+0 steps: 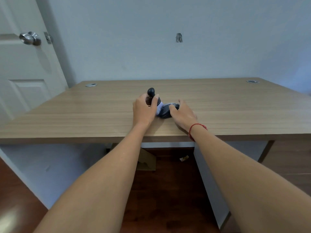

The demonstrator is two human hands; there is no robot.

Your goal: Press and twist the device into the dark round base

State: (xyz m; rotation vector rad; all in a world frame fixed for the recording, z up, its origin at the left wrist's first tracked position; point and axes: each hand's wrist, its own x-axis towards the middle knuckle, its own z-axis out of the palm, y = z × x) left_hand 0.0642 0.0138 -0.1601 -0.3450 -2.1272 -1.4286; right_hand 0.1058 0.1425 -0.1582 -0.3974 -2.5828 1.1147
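On the wooden desk my left hand grips a small brown bottle with a black rubber bulb cap, a dropper bottle standing upright; the fingers curl round its body and hide most of it. A pale blue-white label or cloth shows between the hands. Just to its right lies a dark computer mouse. My right hand rests on the mouse with thumb and fingers bent around it. A red string bracelet circles my right wrist.
Two round metal cable grommets sit at the desk's back corners. A white door with a metal knob stands at the left. Under the desk lie a cardboard piece and a small scrap on dark wood flooring.
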